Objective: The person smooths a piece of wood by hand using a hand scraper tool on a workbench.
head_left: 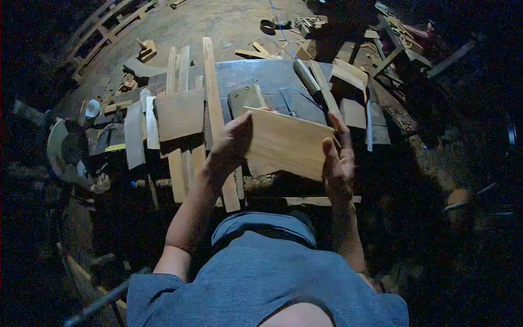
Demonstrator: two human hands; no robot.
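Observation:
Between my two hands, a flat wooden board [289, 143] is held up in front of my body, tilted with its broad face toward me. My left hand [233, 140] grips its left edge. On the right edge, the thumb of my right hand [339, 161] lies on the near face and the fingers reach behind. Parts of the fingers of both hands are hidden by the board. Behind it lies a workbench [239, 72] with a square [287, 101] and a dark block [242, 101] on top.
Long wooden strips [213, 87] and a square board [180, 114] lie on the bench's left side. A dark bar [306, 77] and stacked wood pieces [351, 76] are on the right. Scraps litter the floor [190, 27]. A round guard-like shape [57, 147] stands far left.

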